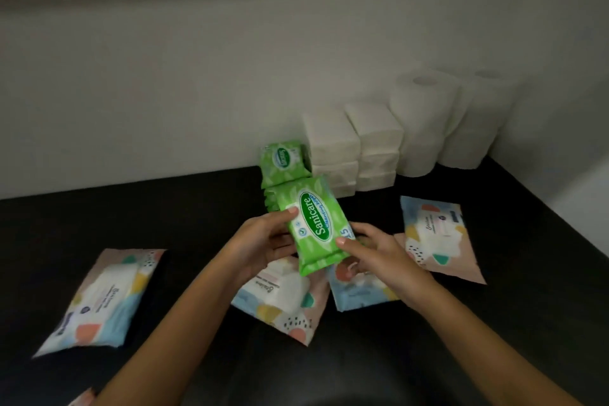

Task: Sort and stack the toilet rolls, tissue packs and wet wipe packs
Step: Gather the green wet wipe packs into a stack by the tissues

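Observation:
Both my hands hold a green Sanicare wet wipe pack [313, 224] above the black surface. My left hand [263, 241] grips its left edge with the thumb on top; my right hand [372, 250] pinches its lower right side. Behind it more green packs [281, 160] stand stacked by the wall. White tissue packs [333, 148] sit in two stacks to their right, and white toilet rolls [425, 122] are stacked in the far right corner. Several pastel patterned wipe packs lie flat: one at left [105, 300], two under my hands [283, 300], one at right [435, 234].
The black surface [164, 214] runs to a white wall [197, 92] at the back and another on the right. A corner of one more patterned pack [82, 400] shows at the bottom left edge.

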A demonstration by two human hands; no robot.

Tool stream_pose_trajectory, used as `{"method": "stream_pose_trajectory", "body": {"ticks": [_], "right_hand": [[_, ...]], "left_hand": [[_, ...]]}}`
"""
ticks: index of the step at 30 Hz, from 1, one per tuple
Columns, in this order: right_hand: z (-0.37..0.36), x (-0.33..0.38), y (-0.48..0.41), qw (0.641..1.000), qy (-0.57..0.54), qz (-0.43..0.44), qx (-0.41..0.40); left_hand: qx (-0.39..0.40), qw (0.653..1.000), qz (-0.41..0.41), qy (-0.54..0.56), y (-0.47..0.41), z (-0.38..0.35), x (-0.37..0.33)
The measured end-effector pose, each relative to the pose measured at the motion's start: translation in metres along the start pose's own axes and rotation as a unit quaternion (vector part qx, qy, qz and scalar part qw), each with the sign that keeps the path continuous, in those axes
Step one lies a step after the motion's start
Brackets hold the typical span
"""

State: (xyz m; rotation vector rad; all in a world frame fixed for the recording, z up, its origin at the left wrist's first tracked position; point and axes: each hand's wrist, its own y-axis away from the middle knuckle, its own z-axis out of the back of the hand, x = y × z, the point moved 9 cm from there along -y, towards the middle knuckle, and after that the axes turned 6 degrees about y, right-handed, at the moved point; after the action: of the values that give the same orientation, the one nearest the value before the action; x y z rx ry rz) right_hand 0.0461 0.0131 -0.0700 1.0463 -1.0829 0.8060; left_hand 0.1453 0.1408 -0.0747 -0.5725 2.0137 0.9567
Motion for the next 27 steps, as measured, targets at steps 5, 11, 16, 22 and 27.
{"method": "stream_pose_trajectory", "body": {"ticks": [5, 11, 16, 22, 27], "right_hand": [[-0.044, 0.022, -0.032, 0.987, -0.156, -0.026, 0.028], [-0.058, 0.050, -0.076, 0.970, -0.243, -0.003, -0.016], [-0.065, 0.057, -0.104, 0.961, -0.275, -0.009, -0.030], [-0.057, 0.052, -0.122, 0.967, -0.238, -0.022, -0.082], [-0.042, 0.038, -0.117, 0.981, -0.173, -0.034, -0.087]], "left_hand": [[-0.041, 0.994, -0.057, 0.081, -0.005, 0.036, -0.035], [-0.034, 0.992, -0.096, 0.077, -0.026, 0.039, -0.064], [-0.017, 0.993, -0.118, -0.013, -0.048, 0.041, -0.090], [-0.048, 0.991, -0.122, 0.028, -0.085, 0.049, -0.107], [-0.055, 0.994, -0.094, -0.004, -0.105, 0.047, -0.096]]}}
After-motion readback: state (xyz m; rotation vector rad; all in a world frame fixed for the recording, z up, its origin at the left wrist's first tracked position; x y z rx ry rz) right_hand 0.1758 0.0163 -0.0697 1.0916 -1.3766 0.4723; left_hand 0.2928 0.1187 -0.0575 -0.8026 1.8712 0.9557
